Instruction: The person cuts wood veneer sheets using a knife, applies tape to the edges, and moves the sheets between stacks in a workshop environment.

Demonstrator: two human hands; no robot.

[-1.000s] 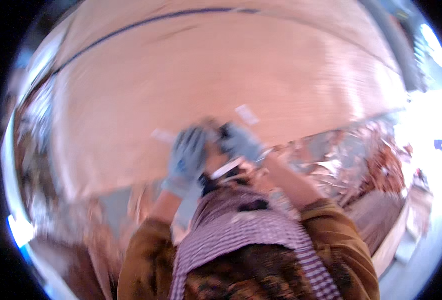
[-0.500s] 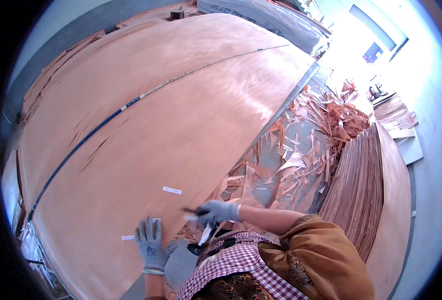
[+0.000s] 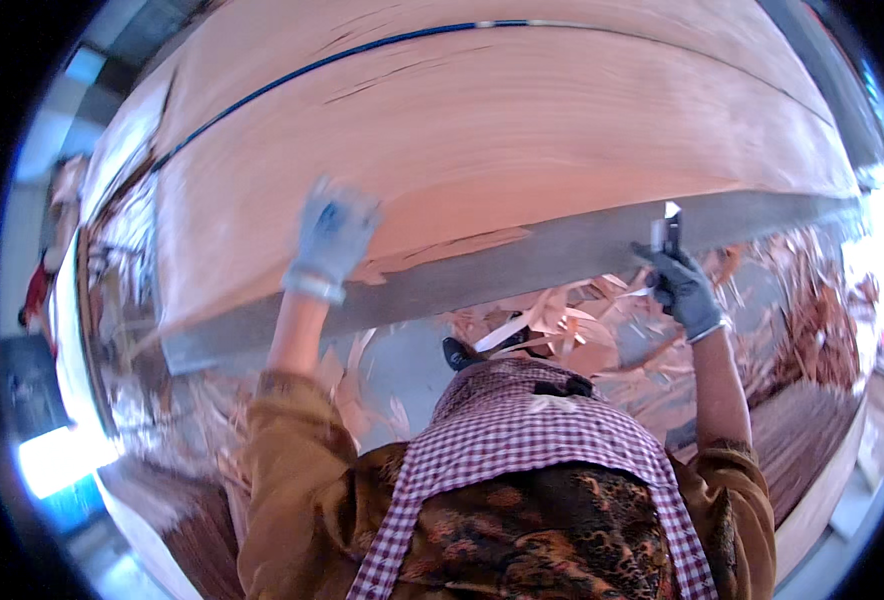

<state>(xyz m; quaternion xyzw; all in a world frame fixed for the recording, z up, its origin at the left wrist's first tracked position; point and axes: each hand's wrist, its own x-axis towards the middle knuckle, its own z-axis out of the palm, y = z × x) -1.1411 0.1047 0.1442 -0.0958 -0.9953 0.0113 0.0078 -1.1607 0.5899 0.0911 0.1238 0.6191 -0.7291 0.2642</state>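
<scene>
A wide sheet of pinkish-brown wood veneer (image 3: 482,120) covers the worktop in front of me. My left hand (image 3: 332,235), in a light grey-blue glove, is over the sheet near its front edge. Motion smears its fingers, so I cannot make out their pose or whether they touch the veneer. To the right, my right hand (image 3: 687,295) wears a dark grey glove and is closed around a black-handled utility knife (image 3: 670,232), with a pale tip pointing upward. The knife shows in front of the grey worktop edge (image 3: 582,242), which is bare along the veneer's uneven front side.
A blue-and-pale thin rod (image 3: 382,42) lies curved across the veneer. Torn veneer strips (image 3: 582,330) litter the floor by my feet. Stacked veneer sheets (image 3: 807,445) stand at the right, with another stack (image 3: 177,510) at the lower left. A person in red (image 3: 39,295) is far left.
The view has swung round, and the rod is now higher up. My left hand has lifted from flat on the veneer; my right hand has moved out right, knife upright. The small white strips no longer show.
</scene>
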